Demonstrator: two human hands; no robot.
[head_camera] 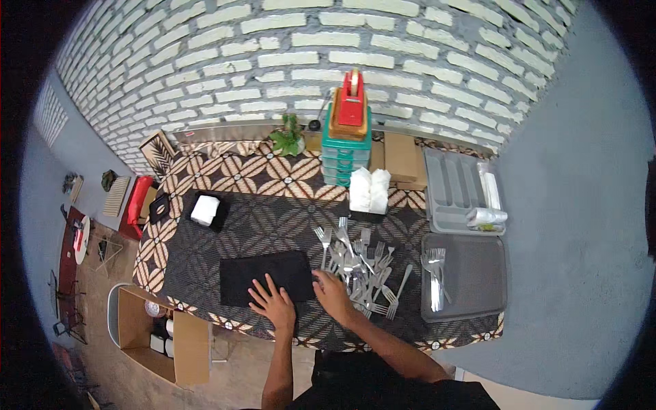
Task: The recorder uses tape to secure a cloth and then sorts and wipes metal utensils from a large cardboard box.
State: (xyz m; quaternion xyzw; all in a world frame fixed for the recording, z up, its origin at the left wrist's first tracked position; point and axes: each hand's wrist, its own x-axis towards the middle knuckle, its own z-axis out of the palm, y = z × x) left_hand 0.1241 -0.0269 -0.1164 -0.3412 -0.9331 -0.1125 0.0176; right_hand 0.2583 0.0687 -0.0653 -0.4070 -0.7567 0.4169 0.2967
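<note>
A folded black cloth (266,274) lies on the patterned tabletop before me. My left hand (274,306) rests with spread fingers on its lower edge and grips nothing. At the cloth's right edge is my right hand (330,294), fingers bent and thumb apart; nothing shows in it. Just right of that hand, a loose heap of metal forks (359,271) and other cutlery spreads over the table. Several pieces of cutlery (435,277) lie together on a grey plastic tray (476,277) farther right.
Behind the heap stands a black holder with white napkins (369,189). A green drawer unit (346,154) bears a red tape dispenser (351,105). A grey cutlery organizer (453,184) is at the back right, a second napkin holder (206,210) at the left. An open cardboard box (192,348) stands below left.
</note>
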